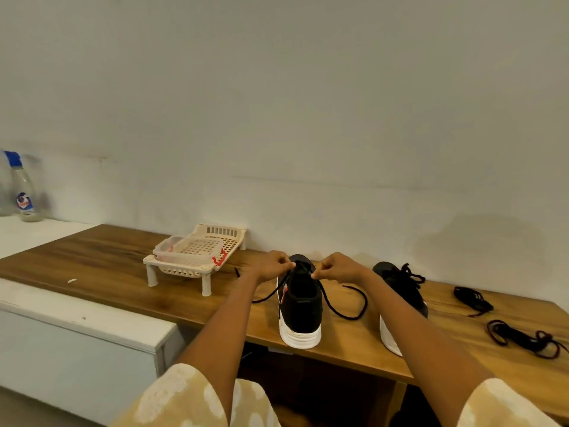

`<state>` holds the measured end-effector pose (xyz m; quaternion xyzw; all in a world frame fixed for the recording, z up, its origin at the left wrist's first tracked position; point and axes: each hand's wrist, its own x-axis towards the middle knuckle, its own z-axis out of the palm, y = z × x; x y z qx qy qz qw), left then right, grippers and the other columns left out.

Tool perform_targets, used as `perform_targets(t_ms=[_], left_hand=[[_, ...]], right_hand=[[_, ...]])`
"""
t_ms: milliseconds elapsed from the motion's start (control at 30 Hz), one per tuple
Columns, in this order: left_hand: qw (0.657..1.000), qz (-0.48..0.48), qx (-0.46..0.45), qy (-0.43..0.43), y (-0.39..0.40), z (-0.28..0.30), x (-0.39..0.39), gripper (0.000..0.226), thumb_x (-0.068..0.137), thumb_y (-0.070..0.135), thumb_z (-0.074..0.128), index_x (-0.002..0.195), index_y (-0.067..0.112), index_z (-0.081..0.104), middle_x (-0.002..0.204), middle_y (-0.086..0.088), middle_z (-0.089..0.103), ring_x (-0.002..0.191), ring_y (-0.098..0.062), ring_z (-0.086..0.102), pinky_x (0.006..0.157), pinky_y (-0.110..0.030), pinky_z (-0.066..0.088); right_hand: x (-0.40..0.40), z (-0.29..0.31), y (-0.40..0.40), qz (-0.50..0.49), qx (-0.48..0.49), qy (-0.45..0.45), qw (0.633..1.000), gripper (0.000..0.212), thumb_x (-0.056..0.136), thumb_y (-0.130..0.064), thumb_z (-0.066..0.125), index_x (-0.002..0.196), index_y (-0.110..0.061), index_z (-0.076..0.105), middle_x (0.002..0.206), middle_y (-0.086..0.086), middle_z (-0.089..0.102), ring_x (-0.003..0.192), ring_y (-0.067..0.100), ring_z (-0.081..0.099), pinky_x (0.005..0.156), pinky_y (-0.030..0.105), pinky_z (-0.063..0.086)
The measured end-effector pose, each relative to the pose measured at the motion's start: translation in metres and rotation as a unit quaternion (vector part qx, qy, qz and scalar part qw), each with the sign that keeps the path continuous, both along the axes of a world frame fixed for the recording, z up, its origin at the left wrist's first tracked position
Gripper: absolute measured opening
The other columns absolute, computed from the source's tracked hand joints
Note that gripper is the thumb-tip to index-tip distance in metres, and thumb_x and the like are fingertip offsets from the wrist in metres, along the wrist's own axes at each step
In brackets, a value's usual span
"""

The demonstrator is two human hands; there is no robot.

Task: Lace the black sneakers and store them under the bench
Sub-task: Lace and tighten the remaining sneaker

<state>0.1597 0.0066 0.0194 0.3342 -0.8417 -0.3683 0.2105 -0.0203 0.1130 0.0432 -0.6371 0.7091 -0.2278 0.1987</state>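
Two black sneakers with white soles stand side by side on the wooden worktop, heels toward the person. Over the near sneaker both hands are pinched shut on its black lace: the left hand grips one strand by the tongue, the right hand grips the other just beside it. The loose ends trail down either side of the shoe onto the wood. The second sneaker sits to the right, partly hidden behind the right forearm, its lace bunched on top. Further right lie two spare laces, well apart from the shoes: a black bundle and a dark red-flecked one. To the left, a cream plastic rack on short legs stands against the wall. A clear bottle with a blue cap stands on the white ledge at far left.
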Motion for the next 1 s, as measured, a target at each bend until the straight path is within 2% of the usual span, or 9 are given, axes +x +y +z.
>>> perform_targets(t_ms=[100, 300, 400, 467, 533, 600, 867, 933, 1000], left_hand=[[1.000, -0.001, 0.008, 0.007, -0.003, -0.005, 0.007, 0.023, 0.094, 0.024, 0.056, 0.072, 0.018, 0.057, 0.076, -0.003, 0.061, 0.079, -0.018, 0.059, 0.087, -0.039, 0.050], [0.999, -0.015, 0.019, -0.022, -0.010, -0.004, 0.023, 0.019, 0.095, 0.019, 0.055, 0.077, 0.016, 0.054, 0.075, -0.001, 0.064, 0.072, -0.010, 0.061, 0.082, -0.030, 0.051], [0.999, 0.004, -0.006, -0.032, -0.006, -0.003, 0.015, 0.015, 0.094, 0.022, 0.057, 0.079, 0.018, 0.055, 0.076, 0.001, 0.065, 0.076, -0.011, 0.061, 0.082, -0.030, 0.051], [1.000, 0.006, -0.012, -0.010, -0.003, -0.003, 0.010, 0.012, 0.094, 0.025, 0.056, 0.087, 0.016, 0.060, 0.081, -0.002, 0.066, 0.075, -0.010, 0.060, 0.074, -0.024, 0.050], [1.000, 0.010, -0.012, 0.016, -0.003, -0.005, 0.005, 0.017, 0.095, 0.028, 0.055, 0.091, 0.015, 0.064, 0.081, -0.004, 0.066, 0.074, -0.013, 0.061, 0.071, -0.023, 0.049], [0.999, 0.014, -0.004, 0.034, -0.003, -0.006, 0.001, 0.018, 0.093, 0.026, 0.059, 0.092, 0.011, 0.069, 0.080, -0.005, 0.066, 0.072, -0.016, 0.062, 0.069, -0.023, 0.051], [0.996, 0.040, -0.013, 0.083, 0.004, -0.013, -0.005, 0.016, 0.088, 0.020, 0.065, 0.092, 0.006, 0.072, 0.072, 0.003, 0.064, 0.065, -0.005, 0.057, 0.060, -0.013, 0.043], [0.996, 0.037, -0.014, 0.076, 0.005, -0.011, -0.004, 0.015, 0.089, 0.017, 0.064, 0.092, 0.004, 0.072, 0.070, 0.005, 0.062, 0.064, -0.002, 0.056, 0.058, -0.009, 0.042], [0.997, 0.032, -0.021, 0.062, 0.005, -0.009, -0.005, 0.016, 0.090, 0.015, 0.062, 0.093, 0.002, 0.072, 0.069, 0.006, 0.060, 0.063, -0.001, 0.054, 0.054, -0.004, 0.040]], right_hand=[[-0.008, -0.002, 0.003, -0.032, -0.030, 0.063, 0.997, 0.027, 0.086, -0.020, 0.062, 0.063, -0.011, 0.051, 0.062, 0.006, 0.049, 0.057, 0.016, 0.041, 0.058, 0.029, 0.033], [-0.023, -0.005, 0.022, -0.093, -0.010, 0.153, 0.984, 0.012, 0.087, -0.026, 0.062, 0.078, -0.018, 0.064, 0.081, -0.002, 0.063, 0.075, 0.014, 0.056, 0.062, 0.024, 0.042], [-0.011, -0.012, 0.020, -0.125, 0.033, 0.158, 0.979, 0.027, 0.090, -0.035, 0.061, 0.091, -0.009, 0.066, 0.091, 0.007, 0.070, 0.071, 0.020, 0.063, 0.065, 0.030, 0.051], [-0.002, -0.016, 0.017, -0.163, 0.049, 0.113, 0.979, 0.041, 0.092, -0.045, 0.054, 0.083, -0.006, 0.061, 0.082, 0.010, 0.070, 0.062, 0.022, 0.064, 0.067, 0.031, 0.054], [0.009, -0.018, 0.016, -0.199, 0.063, -0.017, 0.978, 0.048, 0.096, -0.049, 0.043, 0.081, -0.005, 0.058, 0.076, 0.009, 0.064, 0.058, 0.018, 0.058, 0.061, 0.028, 0.051], [0.023, -0.020, 0.013, -0.215, 0.075, -0.133, 0.965, 0.051, 0.097, -0.051, 0.037, 0.091, -0.005, 0.059, 0.088, 0.012, 0.062, 0.066, 0.018, 0.056, 0.058, 0.027, 0.048], [0.037, -0.031, -0.020, -0.236, -0.027, -0.303, 0.923, 0.036, 0.088, -0.039, 0.062, 0.111, -0.010, 0.064, 0.118, 0.008, 0.063, 0.111, 0.028, 0.058, 0.096, 0.041, 0.048], [0.039, -0.028, -0.021, -0.230, -0.098, -0.319, 0.914, 0.023, 0.086, -0.027, 0.067, 0.098, -0.007, 0.070, 0.107, 0.012, 0.069, 0.098, 0.026, 0.064, 0.089, 0.041, 0.052], [0.044, -0.021, -0.018, -0.216, -0.147, -0.349, 0.900, 0.013, 0.091, -0.021, 0.061, 0.088, -0.010, 0.067, 0.095, 0.008, 0.068, 0.076, 0.016, 0.059, 0.067, 0.029, 0.050]])
